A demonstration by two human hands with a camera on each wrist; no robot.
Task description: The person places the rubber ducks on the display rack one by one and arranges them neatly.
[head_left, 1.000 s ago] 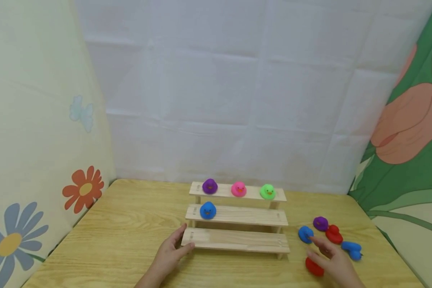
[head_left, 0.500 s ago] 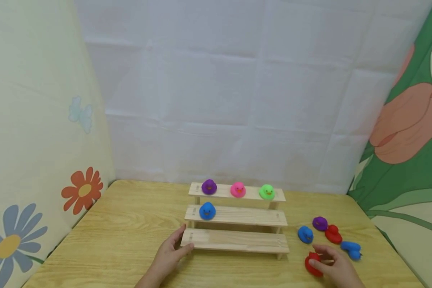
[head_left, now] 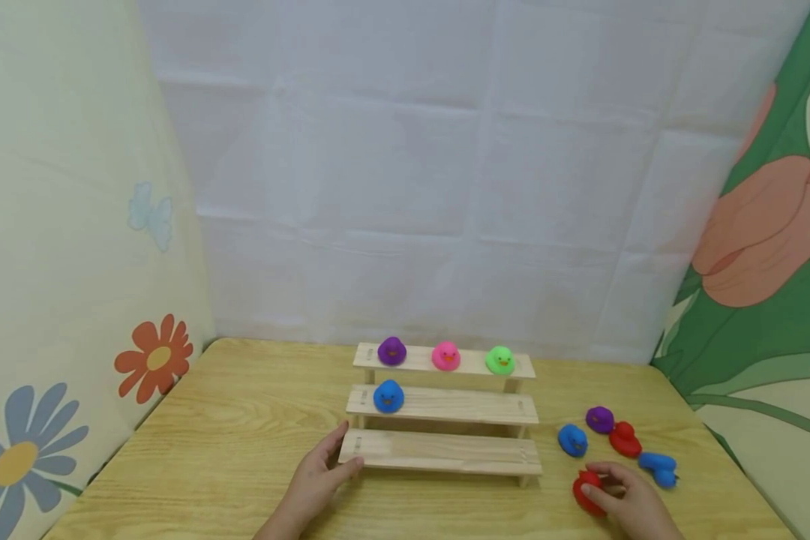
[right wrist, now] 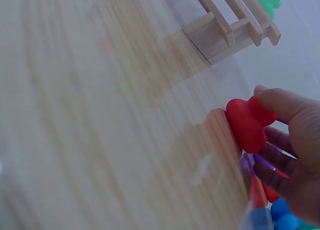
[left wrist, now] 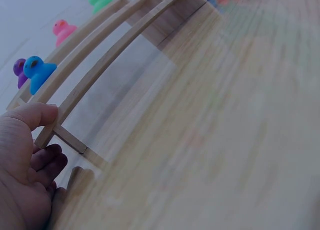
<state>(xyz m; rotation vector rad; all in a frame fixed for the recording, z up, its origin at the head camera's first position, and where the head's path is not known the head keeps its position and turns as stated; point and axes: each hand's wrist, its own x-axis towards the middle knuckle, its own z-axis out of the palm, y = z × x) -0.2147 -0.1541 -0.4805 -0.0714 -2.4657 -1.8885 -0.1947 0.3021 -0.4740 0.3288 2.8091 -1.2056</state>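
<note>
A three-tier wooden shelf (head_left: 445, 450) stands on the table. My left hand (head_left: 317, 480) grips the left end of its lowest board, thumb on top in the left wrist view. To the right of the shelf, my right hand (head_left: 624, 499) pinches a red rubber duck (right wrist: 245, 125) between thumb and fingers, low at the tabletop. On the top board sit a purple duck (head_left: 392, 351), a pink duck (head_left: 446, 356) and a green duck (head_left: 500, 361). A blue duck (head_left: 388, 397) occupies the left of the middle board.
Beyond my right hand lie a second purple duck (head_left: 600, 420), another red duck (head_left: 625, 439) and a blue duck (head_left: 572, 440). One more blue duck (head_left: 658, 469) is tipped on its side. A white cloth backdrop (head_left: 405, 187) hangs behind the wooden table (head_left: 243, 420).
My right hand has come down from above the red duck and closed its thumb and fingers on it. The left hand stays on the shelf's end.
</note>
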